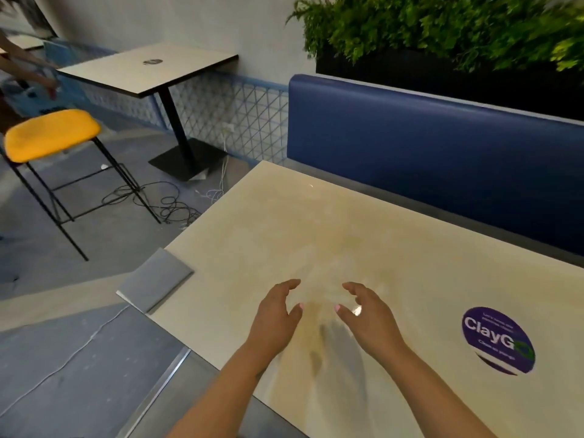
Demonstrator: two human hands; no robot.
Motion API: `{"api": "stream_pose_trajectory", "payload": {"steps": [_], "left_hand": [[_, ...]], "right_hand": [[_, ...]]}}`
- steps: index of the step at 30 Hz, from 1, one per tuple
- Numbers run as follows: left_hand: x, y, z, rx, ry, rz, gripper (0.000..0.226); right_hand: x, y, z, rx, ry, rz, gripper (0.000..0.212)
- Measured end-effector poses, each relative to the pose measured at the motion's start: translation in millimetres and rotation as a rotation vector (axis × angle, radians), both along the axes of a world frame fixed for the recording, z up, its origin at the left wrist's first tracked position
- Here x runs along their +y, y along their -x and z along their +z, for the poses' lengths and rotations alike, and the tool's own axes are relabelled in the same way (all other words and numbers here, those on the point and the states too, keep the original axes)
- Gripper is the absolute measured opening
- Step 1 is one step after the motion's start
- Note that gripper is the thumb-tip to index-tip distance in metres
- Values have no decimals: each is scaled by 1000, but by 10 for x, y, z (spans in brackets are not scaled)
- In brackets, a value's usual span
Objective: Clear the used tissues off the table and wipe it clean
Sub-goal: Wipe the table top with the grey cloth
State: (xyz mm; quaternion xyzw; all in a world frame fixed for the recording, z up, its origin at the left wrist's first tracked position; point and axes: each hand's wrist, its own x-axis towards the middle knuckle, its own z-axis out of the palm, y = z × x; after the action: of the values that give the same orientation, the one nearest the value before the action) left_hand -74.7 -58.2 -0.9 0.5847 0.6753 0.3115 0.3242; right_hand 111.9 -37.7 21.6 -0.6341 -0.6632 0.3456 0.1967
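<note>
Both my hands, left [278, 314] and right [366, 314], grip wide and empty over desk [410, 263]; no tissues visible, so wipe next, overlapping passes.

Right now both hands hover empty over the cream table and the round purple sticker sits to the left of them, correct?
Not quite. The head view shows the left hand and right hand empty over the cream table, but the round purple sticker sits to their right, not their left.

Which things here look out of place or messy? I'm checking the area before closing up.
Tangled cables sprawl loose on the floor beside the yellow stool. The cream table shows no tissues, only a purple sticker; both the left hand and the right hand hover empty.
</note>
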Motion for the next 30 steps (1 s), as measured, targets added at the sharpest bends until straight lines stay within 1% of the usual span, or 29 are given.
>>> {"api": "stream_pose_trajectory", "payload": {"steps": [4, 11, 15, 19, 22, 24, 28, 30], "left_hand": [[133, 674, -47, 71, 17, -5, 43], [388, 1782, -217, 230, 93, 61, 42], [502, 2165, -343, 314, 112, 79, 42], [605, 2325, -439, 372, 125, 120, 42], [678, 2402, -487, 375, 135, 144, 46], [723, 2441, -468, 385, 142, 152, 43], [835, 2401, -362, 246, 112, 210, 37], [896, 2320, -305, 188, 67, 232, 37]], "right_hand": [[122, 553, -48, -10, 24, 7, 47], [308, 1371, -106, -4, 72, -13, 47], [378, 1637, -138, 4, 89, -35, 47], [450, 1791, -155, -4, 124, -36, 47], [523, 1849, -164, -15, 138, -11, 47], [574, 1874, -170, -9, 149, 4, 47], [720, 1908, -229, 21, 178, 26, 43], [800, 1939, -251, 81, 202, 17, 36]]}}
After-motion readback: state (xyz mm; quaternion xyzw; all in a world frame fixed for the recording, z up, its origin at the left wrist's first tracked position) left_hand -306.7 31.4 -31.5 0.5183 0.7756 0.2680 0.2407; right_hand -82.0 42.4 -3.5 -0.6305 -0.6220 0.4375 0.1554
